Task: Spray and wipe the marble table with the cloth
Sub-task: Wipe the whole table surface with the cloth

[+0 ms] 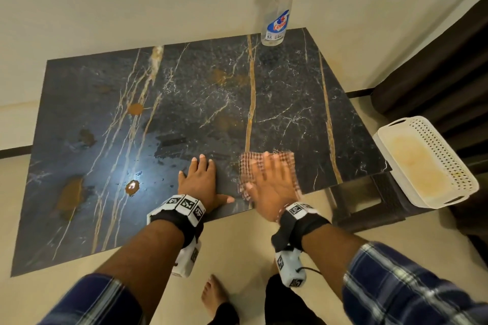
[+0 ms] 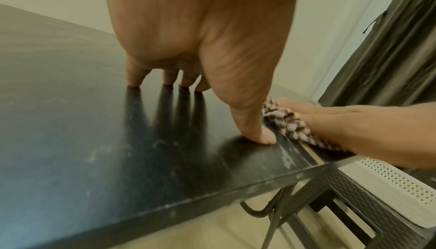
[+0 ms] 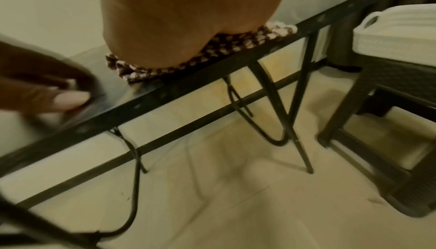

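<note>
Fingers of right hand [image 1: 273, 185] flat, blurred, pressing cloth [image 1: 286, 159]; left hand [image 1: 202, 182] splayed on marble table [image 1: 184, 92].

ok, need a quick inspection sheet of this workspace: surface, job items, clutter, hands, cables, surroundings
Surface: marble table, dark with gold veins; several brown stains on its left half, a wet sheen near the front.
Job's things: checked cloth flat on the front right of the table; spray bottle upright at the far edge.
Clutter: nothing seen on the table beyond these.
Hands: left hand flat on the marble beside the cloth; right hand pressing flat on the cloth, blurred.
Cables: thin black cord at the right wrist camera.
Surroundings: white perforated tray on a dark stool, right of the table; dark curtain behind; tiled floor.
</note>
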